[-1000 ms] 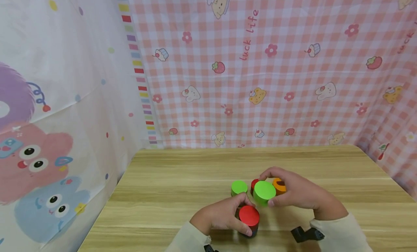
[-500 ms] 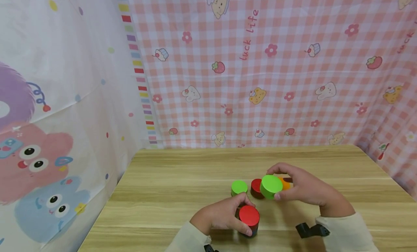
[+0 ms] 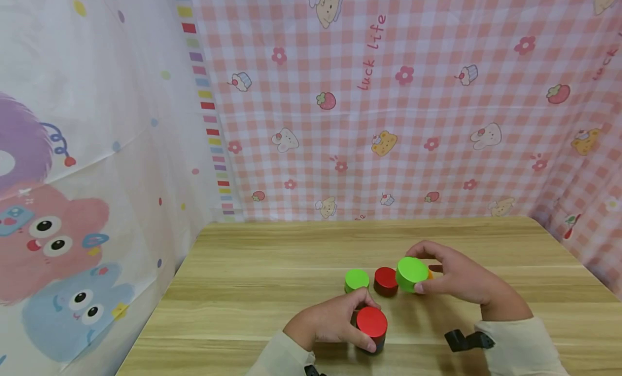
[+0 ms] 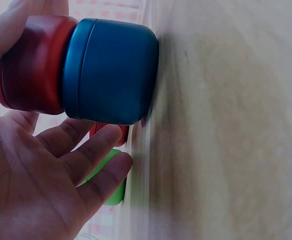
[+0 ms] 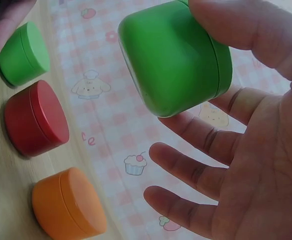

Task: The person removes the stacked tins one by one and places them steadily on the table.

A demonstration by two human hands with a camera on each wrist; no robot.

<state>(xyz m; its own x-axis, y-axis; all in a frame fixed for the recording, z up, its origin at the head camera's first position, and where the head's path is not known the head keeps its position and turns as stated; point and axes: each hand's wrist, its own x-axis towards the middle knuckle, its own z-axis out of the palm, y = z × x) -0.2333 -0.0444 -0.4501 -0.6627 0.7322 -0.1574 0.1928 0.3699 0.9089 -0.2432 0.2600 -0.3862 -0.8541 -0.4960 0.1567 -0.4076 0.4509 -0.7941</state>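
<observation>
My left hand grips a red round lidded tin between thumb and fingers. In the left wrist view this red tin sits on top of a blue tin, which stands on the table. My right hand pinches a green tin near its lid, raised and a little tilted; its other fingers stretch out loosely in the right wrist view. Behind my left hand stand a second green tin and a dark red tin. An orange tin is mostly hidden behind my right hand in the head view.
The wooden table ends at the back against a pink checked cloth. On the left hangs a white cloth with cartoon figures. The second green, dark red and orange tins form a loose row.
My right hand has carried the green tin to the right and slightly away from me, uncovering the dark red tin and covering most of the orange one. My left hand stays still.
</observation>
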